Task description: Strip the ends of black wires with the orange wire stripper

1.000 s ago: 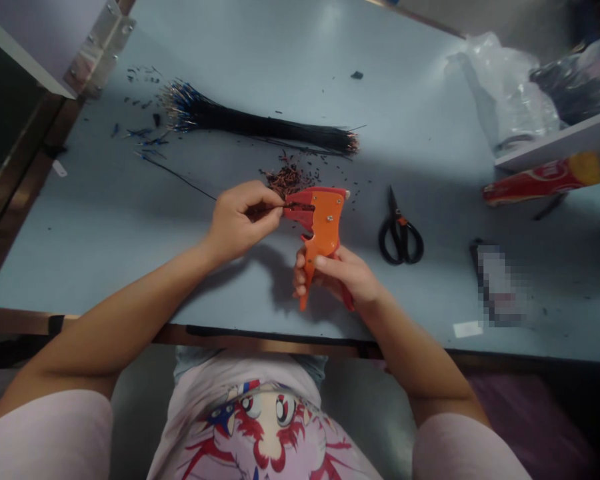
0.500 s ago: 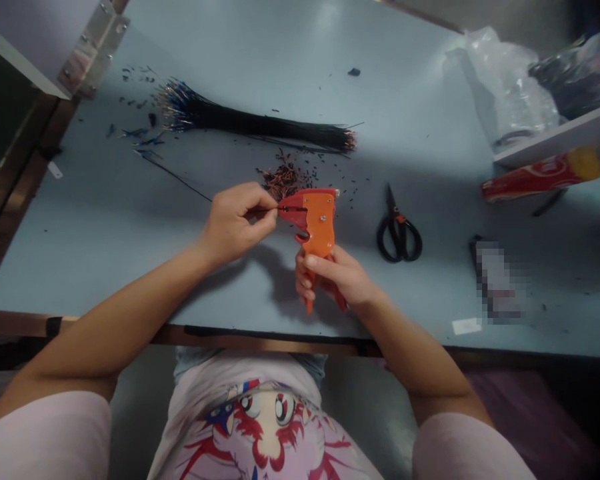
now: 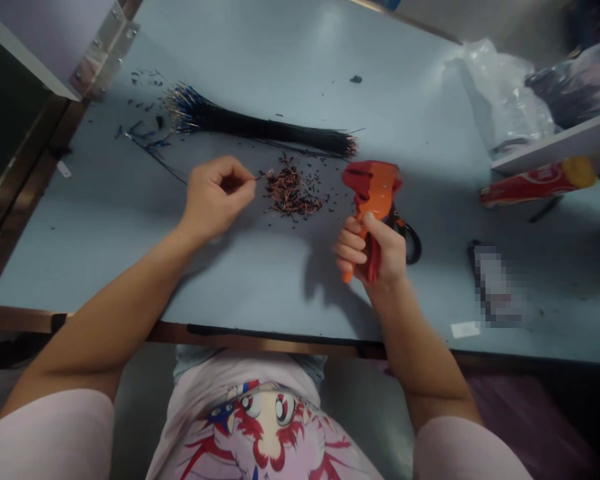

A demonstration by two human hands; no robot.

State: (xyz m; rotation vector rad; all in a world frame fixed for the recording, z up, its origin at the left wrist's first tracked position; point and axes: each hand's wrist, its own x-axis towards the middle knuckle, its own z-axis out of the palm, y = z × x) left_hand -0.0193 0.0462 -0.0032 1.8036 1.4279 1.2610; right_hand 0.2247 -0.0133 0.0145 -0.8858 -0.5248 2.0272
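Tool (image 3: 380, 190) is org. & red — wire bundle (image 3: 275, 130) blk — tabletop (image 3: 405, 100) gry-blue.

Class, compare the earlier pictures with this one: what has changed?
The right hand has moved right and forward, pulling the orange tool off the wire; the tool now partly hides the scissors. The left hand shifted left, slightly forward, still pinching the wire. The bundle and scissors stayed put.

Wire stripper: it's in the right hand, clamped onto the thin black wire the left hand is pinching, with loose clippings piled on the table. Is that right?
Not quite: the wire stripper isn't clamped onto the wire. The head view shows the two apart, with piled clippings between them. The rest stands.
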